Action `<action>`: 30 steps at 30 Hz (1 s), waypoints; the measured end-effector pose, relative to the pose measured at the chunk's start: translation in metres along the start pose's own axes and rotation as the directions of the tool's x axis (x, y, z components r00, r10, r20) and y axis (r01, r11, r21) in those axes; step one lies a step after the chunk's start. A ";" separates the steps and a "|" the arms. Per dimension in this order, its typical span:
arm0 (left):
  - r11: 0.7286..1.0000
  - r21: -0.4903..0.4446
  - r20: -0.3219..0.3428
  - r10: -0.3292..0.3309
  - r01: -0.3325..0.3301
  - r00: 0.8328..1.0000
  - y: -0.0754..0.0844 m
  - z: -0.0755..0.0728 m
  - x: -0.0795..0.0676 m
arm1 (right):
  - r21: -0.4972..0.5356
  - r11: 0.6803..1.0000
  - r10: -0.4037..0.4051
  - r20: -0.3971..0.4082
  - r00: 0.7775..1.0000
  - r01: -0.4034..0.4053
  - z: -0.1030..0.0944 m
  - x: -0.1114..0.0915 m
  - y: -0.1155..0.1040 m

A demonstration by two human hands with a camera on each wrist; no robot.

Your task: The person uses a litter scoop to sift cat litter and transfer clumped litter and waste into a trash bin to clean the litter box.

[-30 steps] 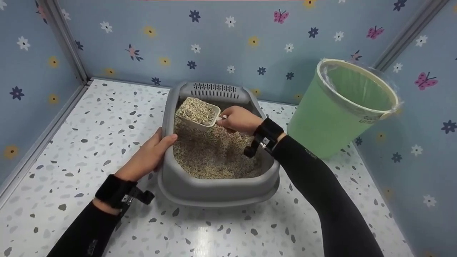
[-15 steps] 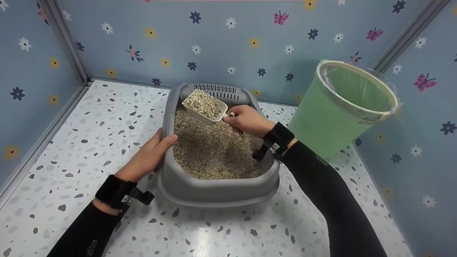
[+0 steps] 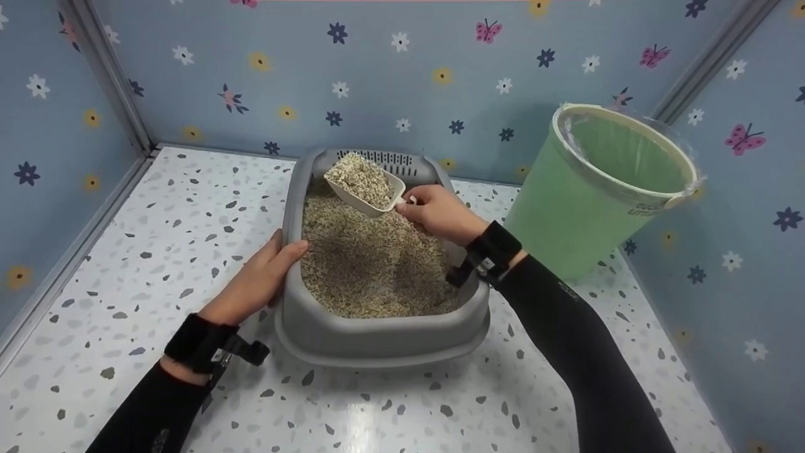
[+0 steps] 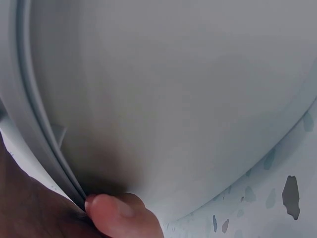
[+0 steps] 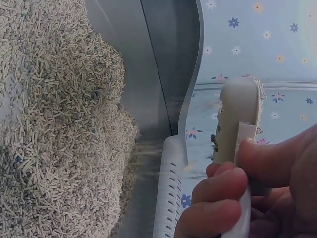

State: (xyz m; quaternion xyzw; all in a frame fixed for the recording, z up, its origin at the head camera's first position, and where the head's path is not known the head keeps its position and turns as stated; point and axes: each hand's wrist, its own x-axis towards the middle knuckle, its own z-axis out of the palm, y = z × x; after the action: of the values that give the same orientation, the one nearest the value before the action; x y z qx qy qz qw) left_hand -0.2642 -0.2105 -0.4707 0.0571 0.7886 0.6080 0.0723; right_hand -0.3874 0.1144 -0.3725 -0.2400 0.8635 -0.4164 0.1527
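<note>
A grey litter box (image 3: pixel 383 340) filled with pale pellet litter (image 3: pixel 377 277) stands on the floor. My left hand (image 3: pixel 258 277) grips its left rim, thumb over the top; in the left wrist view, fingertips (image 4: pixel 116 213) curl under the lip against the outer wall. Over the box's far half, my right hand (image 3: pixel 440 214) holds a cream litter scoop (image 3: pixel 371 204) by its handle. Litter is heaped in the scoop, which tilts and sits above the bed. From the right wrist, the scoop (image 5: pixel 240 101) shows side-on, with blurred streaks between it and the box.
A green trash bin (image 3: pixel 566 214) with a clear liner stands right of the box, its mouth leaning toward me. Flowered blue wall panels (image 3: pixel 302 82) close in the back and both sides. Speckled white floor (image 3: pixel 151 251) surrounds the box.
My right hand has lifted the loaded scoop and shifted it slightly right, and the heap on it looks smaller. My left hand keeps its hold on the rim.
</note>
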 end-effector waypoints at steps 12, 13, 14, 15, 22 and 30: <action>1.000 -0.012 -0.019 -0.011 0.011 1.000 -0.002 0.001 -0.002 | 0.011 1.000 -0.008 0.003 1.000 0.008 0.004 0.001 0.001; 1.000 -0.007 -0.020 -0.015 0.015 1.000 -0.002 0.001 -0.002 | 0.006 1.000 -0.009 0.000 1.000 0.009 0.003 0.000 0.001; 1.000 -0.005 -0.019 -0.018 0.018 1.000 -0.002 0.001 -0.002 | 0.006 1.000 -0.009 -0.002 1.000 0.009 0.003 0.000 0.001; 1.000 0.000 -0.019 -0.019 0.019 1.000 -0.002 0.000 -0.002 | 0.003 1.000 -0.010 -0.005 1.000 0.010 0.003 0.000 0.001; 1.000 0.006 -0.015 -0.021 0.021 1.000 -0.001 0.000 -0.001 | 0.026 0.999 -0.022 -0.031 0.999 0.023 0.002 -0.001 0.004; 1.000 0.009 -0.010 -0.030 0.030 0.999 0.001 0.002 0.002 | 0.066 0.997 -0.039 -0.072 0.997 0.043 -0.003 -0.004 0.006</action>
State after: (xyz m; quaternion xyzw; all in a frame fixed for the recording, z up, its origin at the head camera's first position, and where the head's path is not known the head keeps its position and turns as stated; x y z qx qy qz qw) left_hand -0.2659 -0.2081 -0.4698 0.0425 0.7924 0.6036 0.0774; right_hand -0.3872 0.1217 -0.3755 -0.2376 0.8486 -0.4567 0.1218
